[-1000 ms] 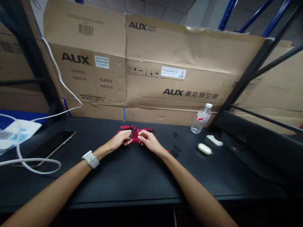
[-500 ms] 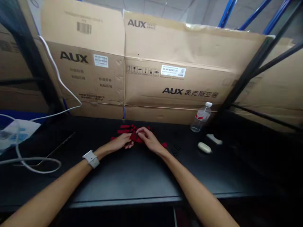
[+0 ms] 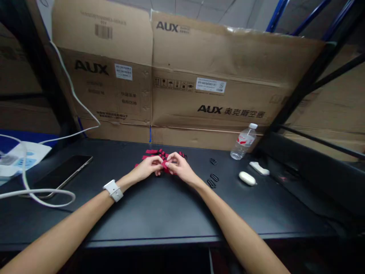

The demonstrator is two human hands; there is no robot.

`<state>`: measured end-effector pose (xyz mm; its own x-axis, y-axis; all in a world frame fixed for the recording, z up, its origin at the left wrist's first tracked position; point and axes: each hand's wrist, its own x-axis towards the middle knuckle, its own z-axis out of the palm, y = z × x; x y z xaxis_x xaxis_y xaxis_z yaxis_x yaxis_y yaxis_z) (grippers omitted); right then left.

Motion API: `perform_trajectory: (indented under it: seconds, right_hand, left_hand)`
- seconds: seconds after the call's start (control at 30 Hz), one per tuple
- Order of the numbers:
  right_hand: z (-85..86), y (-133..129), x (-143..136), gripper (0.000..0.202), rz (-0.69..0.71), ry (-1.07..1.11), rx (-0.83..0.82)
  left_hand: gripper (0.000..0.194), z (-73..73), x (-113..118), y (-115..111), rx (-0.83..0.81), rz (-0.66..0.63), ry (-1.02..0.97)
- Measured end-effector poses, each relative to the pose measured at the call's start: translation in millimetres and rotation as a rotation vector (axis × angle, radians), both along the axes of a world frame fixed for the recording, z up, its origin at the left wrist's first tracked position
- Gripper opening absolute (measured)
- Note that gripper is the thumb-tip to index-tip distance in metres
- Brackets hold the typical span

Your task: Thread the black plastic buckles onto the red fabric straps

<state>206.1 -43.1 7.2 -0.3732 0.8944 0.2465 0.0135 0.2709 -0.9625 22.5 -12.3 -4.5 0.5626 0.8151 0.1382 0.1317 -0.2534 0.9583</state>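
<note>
My left hand and my right hand meet over the far middle of the black table. Between them is a piece of red strap, pinched at its edges by the fingertips of both hands. Part of this piece is hidden behind the fingers. Just beyond my hands lie more red straps with black fittings, partly covered by the left hand. To the right of my right hand, several small black strap buckles rest on the table. A white watch is on my left wrist.
Cardboard boxes form a wall behind the table. A water bottle, a white oval object and a white strip stand or lie to the right. On the left are a phone, a white cable and printed paper.
My left fingers have shifted from lying under the red strap to pinching it. My right fingers have come down onto its edge. The view has moved slightly and looks sharper.
</note>
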Motion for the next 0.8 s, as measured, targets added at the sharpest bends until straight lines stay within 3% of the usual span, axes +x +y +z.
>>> perform_trajectory:
  seconds: [0.2, 0.53, 0.67, 0.8]
  right_hand:
    - [-7.1, 3, 2, 0.033, -0.085, -0.135, 0.076]
    - [-4.4, -4, 1, 0.033, -0.035, -0.166, 0.109]
    - [0.0, -8, 0, 0.039, -0.047, -0.307, 0.31]
    - [5.2, -10, 0, 0.03, -0.152, -0.437, 0.553]
  left_hand:
    - [0.029, -2.8, 1, -1, -0.031, 0.014, -0.017]
    - [0.035, 1.2, 4, -7, -0.073, -0.064, -0.076]
    - [0.033, 1.7, 2, -6, -0.141, 0.008, -0.137]
    - [0.031, 6.2, 0, -9, -0.212, -0.017, -0.209]
